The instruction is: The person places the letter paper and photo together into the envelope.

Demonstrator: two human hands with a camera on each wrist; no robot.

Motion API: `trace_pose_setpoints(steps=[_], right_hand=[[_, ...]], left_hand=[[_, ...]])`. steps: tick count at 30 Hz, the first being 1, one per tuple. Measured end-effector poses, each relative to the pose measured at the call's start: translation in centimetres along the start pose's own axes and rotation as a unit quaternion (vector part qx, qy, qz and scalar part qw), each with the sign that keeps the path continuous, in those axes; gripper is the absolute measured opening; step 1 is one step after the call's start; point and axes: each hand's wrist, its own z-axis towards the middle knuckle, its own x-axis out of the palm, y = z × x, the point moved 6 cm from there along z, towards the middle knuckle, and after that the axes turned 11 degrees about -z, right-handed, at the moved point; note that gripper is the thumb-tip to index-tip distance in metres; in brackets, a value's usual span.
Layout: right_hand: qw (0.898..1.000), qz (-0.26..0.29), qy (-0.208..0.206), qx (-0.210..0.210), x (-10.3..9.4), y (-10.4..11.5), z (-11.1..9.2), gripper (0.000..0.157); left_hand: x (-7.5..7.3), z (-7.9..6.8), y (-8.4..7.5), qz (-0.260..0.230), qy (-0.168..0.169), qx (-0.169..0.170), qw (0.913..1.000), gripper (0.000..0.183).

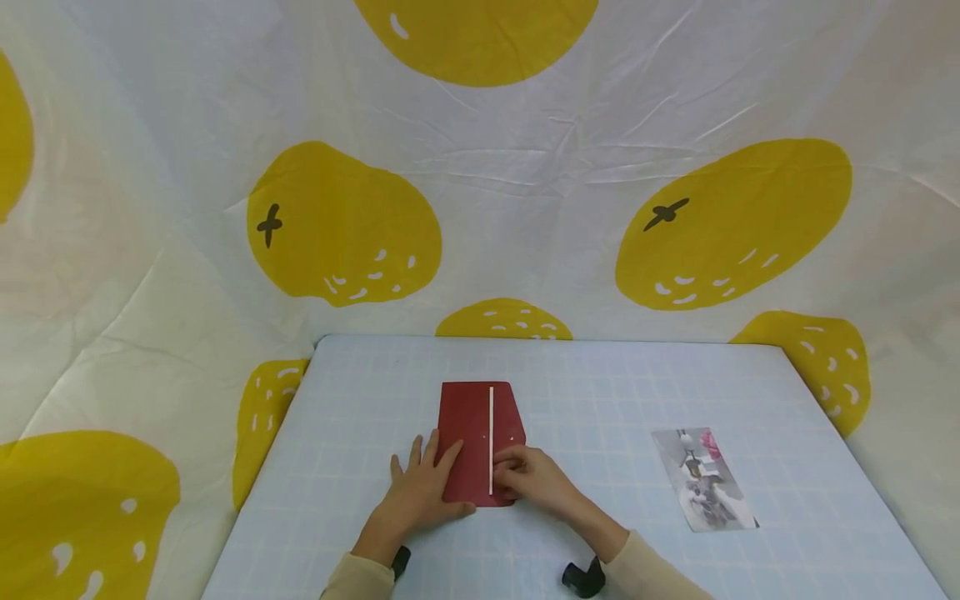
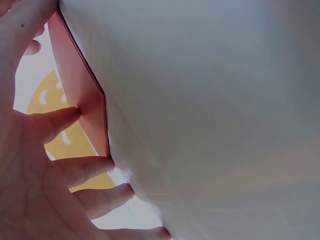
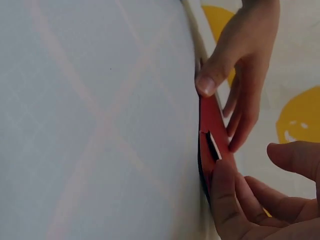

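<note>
A red envelope [image 1: 463, 417] lies on the table, its tapered flap on the right and a thin white strip [image 1: 491, 437] running lengthwise near it. My left hand [image 1: 422, 487] rests spread along the left side, thumb at the near edge and fingertips over the paper. In the left wrist view the envelope [image 2: 75, 85] shows beside those spread fingers. My right hand [image 1: 540, 482] has bent fingers at the flap side, by the near part of the strip. Seen from the right wrist, its fingertips pinch the flap's edge, beside the end of the white strip [image 3: 215, 146].
A glossy picture card [image 1: 705, 479], grey with a pink patch, lies to the right on the pale checked table [image 1: 600, 375]. Behind the table hangs a white cloth [image 1: 525, 233] printed with large yellow fruit. Black wrist gear [image 1: 583, 577] sits by the right sleeve.
</note>
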Motion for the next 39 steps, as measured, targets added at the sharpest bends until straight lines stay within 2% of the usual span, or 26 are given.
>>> trace_pose_setpoints(steps=[8, 15, 22, 28, 34, 39], right_hand=[[0.998, -0.015, -0.054, 0.000, -3.7, -0.8, -1.4, 0.031], [0.994, -0.017, -0.109, 0.013, -7.5, -1.8, -3.1, 0.033], [0.984, -0.008, -0.172, 0.049, -11.4, -3.0, -5.1, 0.035], [0.974, -0.018, -0.214, 0.065, -15.2, -3.2, -7.0, 0.042], [0.966, -0.067, -0.234, 0.093, -18.9, -4.3, -9.1, 0.050], [0.949, -0.133, -0.261, 0.113, -21.9, -5.9, -10.7, 0.054]], left_hand=[[0.5, 0.2, 0.5, -0.010, -0.005, -0.014, 0.9998, 0.104], [0.6, 0.2, 0.6, -0.015, -0.005, -0.006, 0.9999, 0.102], [0.4, 0.1, 0.5, -0.018, -0.002, -0.005, 0.9998, 0.102], [0.3, 0.0, 0.5, -0.016, -0.002, -0.005, 0.9999, 0.103], [0.5, 0.2, 0.6, -0.018, 0.001, -0.006, 0.9998, 0.103], [0.7, 0.4, 0.8, -0.014, -0.002, -0.007, 0.9999, 0.103]])
